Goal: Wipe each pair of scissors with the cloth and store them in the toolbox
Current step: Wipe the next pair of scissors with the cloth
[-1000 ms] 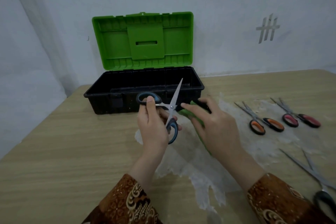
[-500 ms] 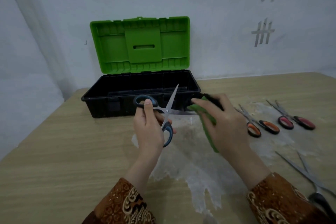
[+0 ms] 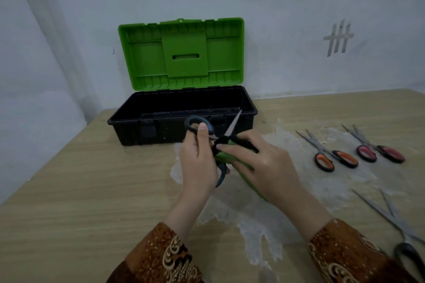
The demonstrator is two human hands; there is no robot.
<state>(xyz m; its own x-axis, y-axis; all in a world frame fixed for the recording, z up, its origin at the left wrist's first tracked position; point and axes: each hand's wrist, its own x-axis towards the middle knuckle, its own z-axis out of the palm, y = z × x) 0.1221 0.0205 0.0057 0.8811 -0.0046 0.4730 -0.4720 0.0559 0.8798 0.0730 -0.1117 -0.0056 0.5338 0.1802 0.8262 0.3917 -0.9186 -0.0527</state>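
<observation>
Head view, left hand [image 3: 199,163] gripping blue-handled scissors [image 3: 207,131] by the handles, blades spread, right hand [image 3: 264,165] pinching a green cloth [image 3: 232,158] round one blade, more scissors — orange-handled pair [image 3: 333,158], red-handled pair [image 3: 379,151] — right of the hands, open toolbox [image 3: 161,122] just beyond.

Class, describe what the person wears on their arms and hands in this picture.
Both hands, left hand and right hand, are bare, with no gloves. Each forearm ends in a brown long sleeve patterned with cream and orange swirling batik-style motifs.
</observation>
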